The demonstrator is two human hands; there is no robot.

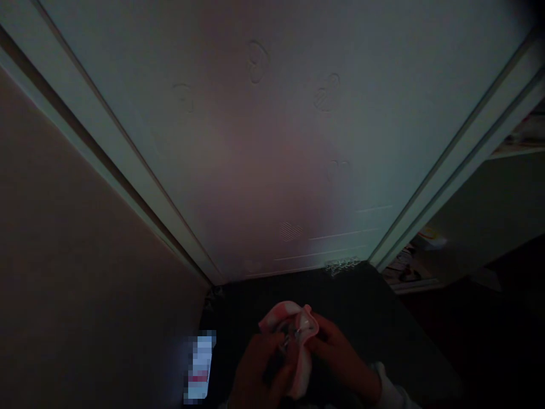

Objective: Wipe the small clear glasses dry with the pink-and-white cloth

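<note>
A soft pink and white pouch (303, 372) is held between my two hands, low in the view, its mouth open and facing up. Small shiny bits show inside it, too dark to name. My left hand (259, 366) is closed at the near left side, fingertips at the opening and thumb against the pouch. My right hand (338, 346) pinches the rim on the right side. Both hands are in deep shadow, so part of the fingers is hard to make out.
A lit phone screen (199, 368) glows at the lower left on the dark surface (361, 307). Ahead rises a pale panel (272, 136) with heart shapes; a silvery chain-like heap (342, 265) lies at its foot. Shelves (489, 210) with items stand at right, a wall (85, 238) at left.
</note>
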